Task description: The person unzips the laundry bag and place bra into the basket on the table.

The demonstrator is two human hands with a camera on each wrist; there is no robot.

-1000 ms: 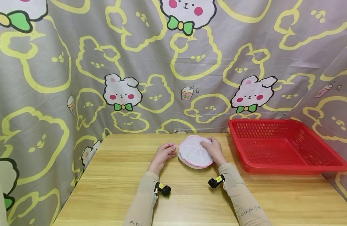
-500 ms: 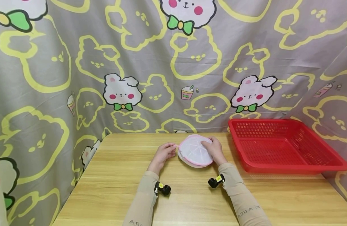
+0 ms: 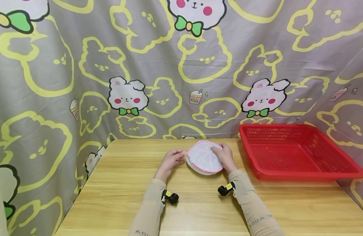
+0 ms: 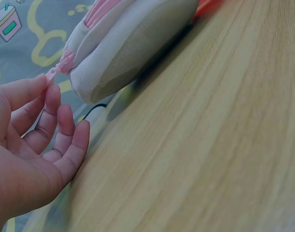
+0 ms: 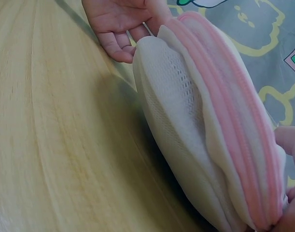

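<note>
A round white mesh laundry bag (image 3: 203, 159) with a pink zip and pink edging is held just over the wooden table (image 3: 196, 209) in the head view. My left hand (image 3: 171, 162) pinches a small pink loop (image 4: 51, 75) at the bag's left end between thumb and forefinger; the other fingers are loosely bent. At the opposite edge, my right hand (image 3: 225, 157) grips the bag, thumb on top and fingers underneath, mostly hidden. The right wrist view shows the bag's mesh side and the pink zip (image 5: 224, 111) running along its rim. The bag's contents, if any, cannot be seen.
A red plastic basket (image 3: 302, 175) with perforated walls stands at the table's back right, a short way from my right hand. Behind and to the sides hangs a grey curtain (image 3: 166, 68) with cartoon rabbits. Both forearms wear small black wrist cameras.
My right thumb has shifted very slightly to the right on the bag's top. Both hands keep their hold, and the basket stays where it was.
</note>
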